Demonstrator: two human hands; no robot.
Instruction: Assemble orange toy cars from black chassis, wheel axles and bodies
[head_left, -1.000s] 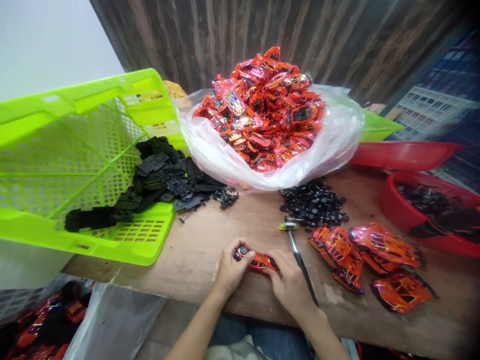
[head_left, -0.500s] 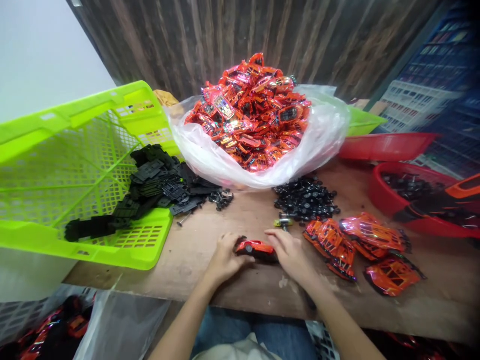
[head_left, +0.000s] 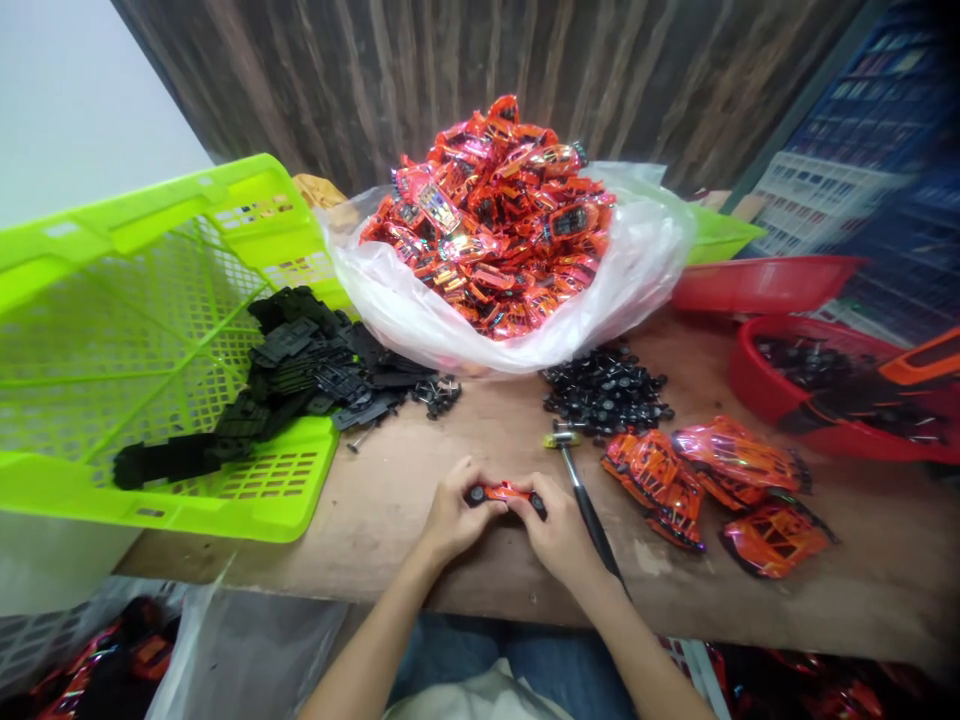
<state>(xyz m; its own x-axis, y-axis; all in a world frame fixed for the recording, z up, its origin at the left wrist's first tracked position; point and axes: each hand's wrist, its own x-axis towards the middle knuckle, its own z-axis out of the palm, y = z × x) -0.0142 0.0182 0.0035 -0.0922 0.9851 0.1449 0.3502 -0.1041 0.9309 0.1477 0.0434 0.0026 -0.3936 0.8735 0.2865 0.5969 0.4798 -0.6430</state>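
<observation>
Both of my hands grip a small orange toy car (head_left: 504, 492) with black wheels, held just above the wooden table (head_left: 420, 560) near its front edge. My left hand (head_left: 453, 513) pinches the car's left end, fingers closed. My right hand (head_left: 551, 527) pinches the right end, fingers closed. A small hammer (head_left: 581, 500) with a yellowish head lies just right of my right hand.
A clear bag (head_left: 637, 280) heaped with shiny orange car bodies (head_left: 495, 215) stands behind. Black wheels (head_left: 604, 390) and loose orange bodies (head_left: 705, 490) lie to the right, red basins (head_left: 787, 400) beyond. A tipped green crate (head_left: 150, 330) spills black chassis parts (head_left: 300, 370) at left.
My right hand, lying flat beside the car half a second ago, has closed on its right end. The car sits turned so its wheels show. The view shifted slightly.
</observation>
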